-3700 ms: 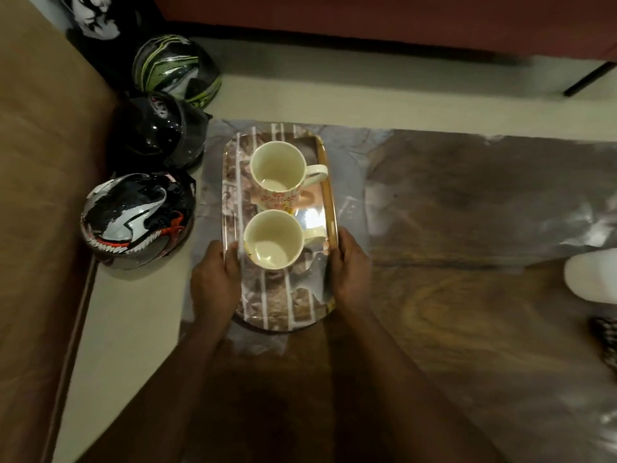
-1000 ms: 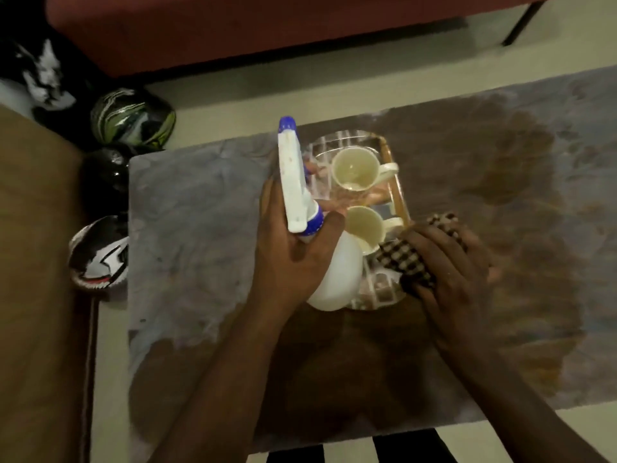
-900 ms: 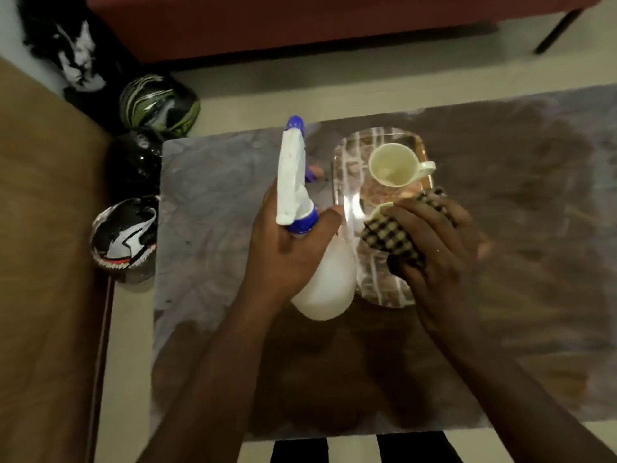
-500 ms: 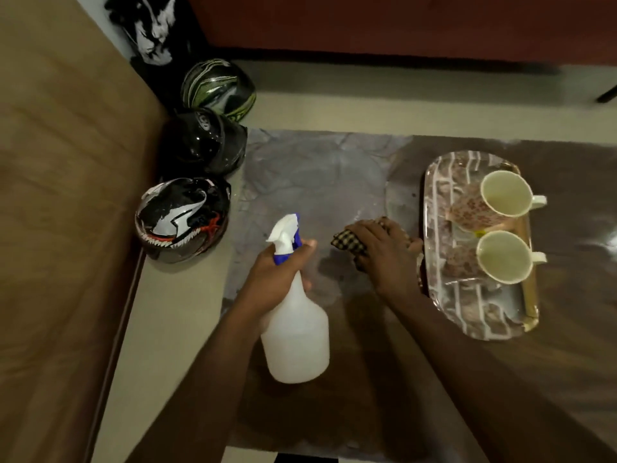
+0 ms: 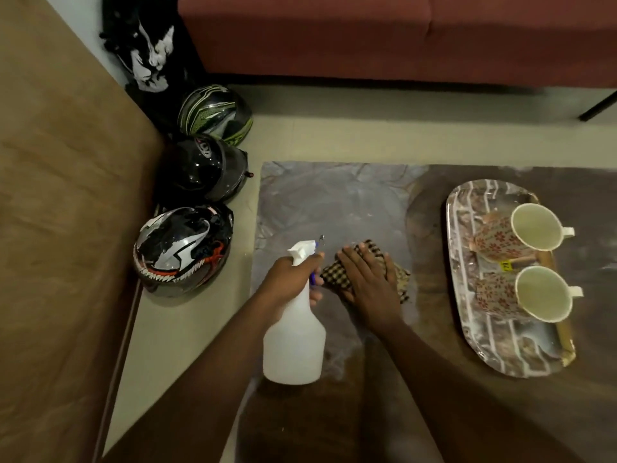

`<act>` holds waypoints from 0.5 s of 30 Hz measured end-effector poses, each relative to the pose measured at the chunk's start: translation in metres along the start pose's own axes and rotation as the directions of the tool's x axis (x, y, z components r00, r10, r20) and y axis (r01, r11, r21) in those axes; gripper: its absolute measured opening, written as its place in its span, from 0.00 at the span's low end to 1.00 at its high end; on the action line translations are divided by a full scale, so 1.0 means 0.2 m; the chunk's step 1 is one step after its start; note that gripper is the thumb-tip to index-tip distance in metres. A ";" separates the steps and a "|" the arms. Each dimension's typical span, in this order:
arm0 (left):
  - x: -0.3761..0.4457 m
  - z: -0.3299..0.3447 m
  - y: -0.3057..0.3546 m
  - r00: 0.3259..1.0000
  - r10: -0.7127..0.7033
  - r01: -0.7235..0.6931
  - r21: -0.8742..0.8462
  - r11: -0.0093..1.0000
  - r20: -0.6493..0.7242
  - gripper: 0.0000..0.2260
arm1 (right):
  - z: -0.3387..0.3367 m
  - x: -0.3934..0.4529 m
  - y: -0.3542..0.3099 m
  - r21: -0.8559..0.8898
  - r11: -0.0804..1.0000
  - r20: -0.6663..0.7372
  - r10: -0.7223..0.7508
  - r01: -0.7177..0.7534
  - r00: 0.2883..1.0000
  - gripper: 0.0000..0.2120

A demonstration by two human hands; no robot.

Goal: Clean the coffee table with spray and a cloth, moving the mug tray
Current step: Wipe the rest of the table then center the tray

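Dim desk (image 5: 334, 195): my left hand (image 5: 287, 279) grips the spray bottle (image 5: 293, 342), ready; my right hand (image 5: 370, 289) presses the cloth (image 5: 337, 277) flat; tray (image 5: 494, 349) parked at three o'clock, clearing space.

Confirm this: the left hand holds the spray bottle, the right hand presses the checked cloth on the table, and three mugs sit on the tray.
Not three: the head view shows two mugs on the tray. The rest stands.

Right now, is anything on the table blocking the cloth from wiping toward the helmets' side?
Nothing visible. The right hand presses the cloth flat; the table beyond is bare. The tray sits opposite.
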State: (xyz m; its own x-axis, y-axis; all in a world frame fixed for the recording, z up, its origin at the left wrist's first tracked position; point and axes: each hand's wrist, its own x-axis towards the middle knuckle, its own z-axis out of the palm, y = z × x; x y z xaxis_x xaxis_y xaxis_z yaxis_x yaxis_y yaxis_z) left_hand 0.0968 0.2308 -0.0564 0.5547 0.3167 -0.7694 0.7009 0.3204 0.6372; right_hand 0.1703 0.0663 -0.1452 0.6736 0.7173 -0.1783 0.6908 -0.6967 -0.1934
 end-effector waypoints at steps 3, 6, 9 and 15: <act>0.05 0.01 0.03 0.996 0.029 -0.027 0.017 0.999 -0.085 0.11 | 0.01 -0.01 -0.01 -0.007 1.000 0.000 0.010 -0.010 1.000 0.30; 0.11 0.02 0.08 0.986 0.065 -0.055 0.067 0.996 -0.153 0.11 | 0.02 0.00 -0.01 -0.007 1.000 -0.021 0.016 -0.016 1.000 0.31; 0.13 0.05 0.18 1.000 -0.002 0.003 0.060 0.998 -0.008 0.14 | 0.04 0.00 0.00 -0.007 1.000 -0.038 0.001 -0.001 0.999 0.31; 0.24 0.04 0.36 0.993 0.049 -0.035 0.126 0.991 -0.105 0.13 | 0.05 0.02 0.02 -0.024 0.999 -0.015 -0.044 0.044 0.999 0.31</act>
State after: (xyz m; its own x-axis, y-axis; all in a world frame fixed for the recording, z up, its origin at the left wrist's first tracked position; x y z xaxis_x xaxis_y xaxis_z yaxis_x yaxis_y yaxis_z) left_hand 0.1776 0.2630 -0.0471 0.5379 0.4240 -0.7286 0.7317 0.1943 0.6533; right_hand 0.1733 0.0661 -0.1567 0.6464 0.7471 -0.1552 0.7257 -0.6647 -0.1775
